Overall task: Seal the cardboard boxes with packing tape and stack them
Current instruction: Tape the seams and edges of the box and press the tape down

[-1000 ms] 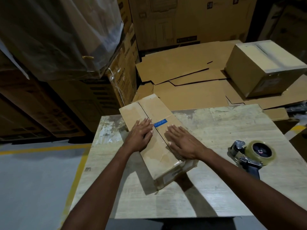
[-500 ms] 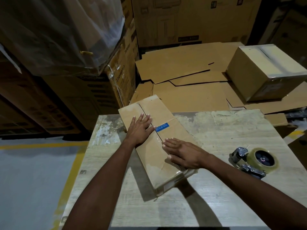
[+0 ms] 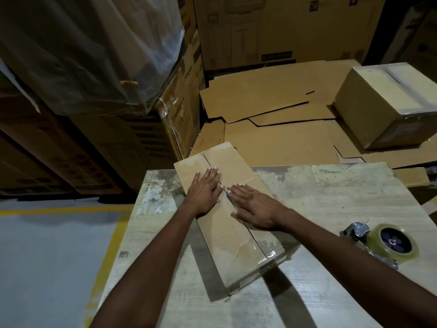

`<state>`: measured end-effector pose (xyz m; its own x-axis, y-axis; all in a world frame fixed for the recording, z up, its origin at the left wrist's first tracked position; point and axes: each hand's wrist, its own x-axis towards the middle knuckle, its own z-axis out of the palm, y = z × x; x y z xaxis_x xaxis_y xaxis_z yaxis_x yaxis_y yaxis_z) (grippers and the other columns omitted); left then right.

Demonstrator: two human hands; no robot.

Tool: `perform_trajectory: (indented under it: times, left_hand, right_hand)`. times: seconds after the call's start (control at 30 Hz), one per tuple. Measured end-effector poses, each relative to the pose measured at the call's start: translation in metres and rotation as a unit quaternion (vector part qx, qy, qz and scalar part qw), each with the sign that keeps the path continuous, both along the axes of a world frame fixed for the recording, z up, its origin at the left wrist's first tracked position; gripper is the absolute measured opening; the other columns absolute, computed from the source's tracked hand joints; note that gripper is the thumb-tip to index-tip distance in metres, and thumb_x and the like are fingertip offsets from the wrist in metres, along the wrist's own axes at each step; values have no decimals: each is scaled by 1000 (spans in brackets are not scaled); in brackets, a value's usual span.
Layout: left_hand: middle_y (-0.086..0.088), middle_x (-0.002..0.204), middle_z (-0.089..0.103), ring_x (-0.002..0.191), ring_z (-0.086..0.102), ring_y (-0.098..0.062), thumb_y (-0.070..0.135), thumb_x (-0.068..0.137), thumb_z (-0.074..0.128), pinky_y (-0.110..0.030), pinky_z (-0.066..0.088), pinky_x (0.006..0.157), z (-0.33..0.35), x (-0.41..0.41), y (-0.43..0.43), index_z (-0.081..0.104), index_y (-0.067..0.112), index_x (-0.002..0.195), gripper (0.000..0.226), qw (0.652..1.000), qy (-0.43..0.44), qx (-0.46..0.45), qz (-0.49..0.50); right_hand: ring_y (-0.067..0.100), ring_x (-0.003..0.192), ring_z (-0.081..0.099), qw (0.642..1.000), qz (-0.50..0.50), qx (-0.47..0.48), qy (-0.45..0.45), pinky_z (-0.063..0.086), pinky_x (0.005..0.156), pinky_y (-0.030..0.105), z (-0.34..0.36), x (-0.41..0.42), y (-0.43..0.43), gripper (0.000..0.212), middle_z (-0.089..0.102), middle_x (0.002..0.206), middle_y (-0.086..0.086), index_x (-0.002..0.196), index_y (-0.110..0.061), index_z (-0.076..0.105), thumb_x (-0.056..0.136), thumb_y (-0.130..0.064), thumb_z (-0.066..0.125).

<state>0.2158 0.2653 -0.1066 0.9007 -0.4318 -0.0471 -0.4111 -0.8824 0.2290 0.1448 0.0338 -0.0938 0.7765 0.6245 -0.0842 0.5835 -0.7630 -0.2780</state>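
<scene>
The left hand [image 3: 204, 194] and right hand [image 3: 256, 210] pressed flat on the cardboard box [image 3: 233, 247], fingers straight, grip unclosed; the tape dispenser [image 3: 383, 245] lay at four o'clock.

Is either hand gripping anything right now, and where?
Nothing is gripped. The left hand and right hand lie flat on top of the cardboard box.

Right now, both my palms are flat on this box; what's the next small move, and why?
Probably reach the right hand over to the tape dispenser on the table, while the left hand holds the box down. Its centre seam looks untaped between the hands, and the dispenser lies untouched.
</scene>
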Motion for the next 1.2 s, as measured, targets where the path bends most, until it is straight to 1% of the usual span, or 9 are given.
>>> perform_trajectory:
  times: [0.17,0.27,0.33,0.43,0.53,0.6,0.77,1.03,1.2]
  left_hand:
    - [0,172,-2,157,-8,-13,49,110,21,-43,-8,127,-1,25,4,6,14,164,66,999,5,21,31]
    - [1,172,1,157,-8,-13,49,110,20,-44,-8,127,-2,38,10,8,16,164,64,999,-1,19,51]
    - [2,172,2,157,-8,-13,49,110,20,-44,-9,127,-2,43,12,11,18,164,63,999,-1,16,47]
    - [2,172,2,157,-9,-13,49,110,20,-45,-10,126,-2,43,14,12,18,164,63,999,-4,16,40]
    - [2,171,-2,157,-11,-12,47,110,20,-45,-12,126,0,45,15,10,17,164,62,999,-13,22,22]
    - [2,171,-4,156,-13,-12,47,110,20,-45,-12,126,0,50,17,8,17,164,63,999,-20,34,2]
    - [0,171,-7,156,-15,-12,52,109,18,-44,-13,126,-5,72,19,1,15,164,69,999,-3,39,25]
    - [-4,172,1,158,-8,-17,45,111,16,-47,-6,127,-2,112,14,6,12,164,63,997,-4,37,68]
    - [-14,147,56,135,50,-32,44,111,29,-44,32,111,6,133,20,46,16,152,52,993,5,-39,114]
  right_hand:
    - [10,159,-2,1000,2,-3,10,-6,125,23,2,-5,4,69,7,173,3,165,-15,18,110,-55,26]
    - [14,156,23,1000,25,-3,1,12,126,26,11,-16,-1,59,30,167,3,156,-17,44,110,-52,30]
    - [14,124,59,999,-1,34,-6,45,110,35,21,-12,-3,52,66,135,-1,123,-23,68,110,-54,29]
    - [10,84,60,995,-29,87,-36,50,81,39,33,9,5,49,68,95,-8,94,-24,64,110,-53,28]
    - [11,127,50,995,-21,90,-30,38,113,38,25,34,15,41,58,139,-4,130,-20,58,111,-46,32]
    - [14,156,21,997,-39,60,-4,15,128,36,13,44,21,60,29,168,4,159,-13,35,110,-47,32]
    - [13,159,-1,999,-42,14,-3,-8,126,24,-3,47,32,69,8,173,6,165,-13,18,110,-53,29]
    - [8,158,-4,998,-49,42,6,-9,125,22,-9,49,29,73,7,173,2,165,-16,19,107,-60,31]
    - [6,158,-6,998,-49,43,7,-10,125,21,-11,50,28,76,4,173,0,165,-17,16,106,-62,30]
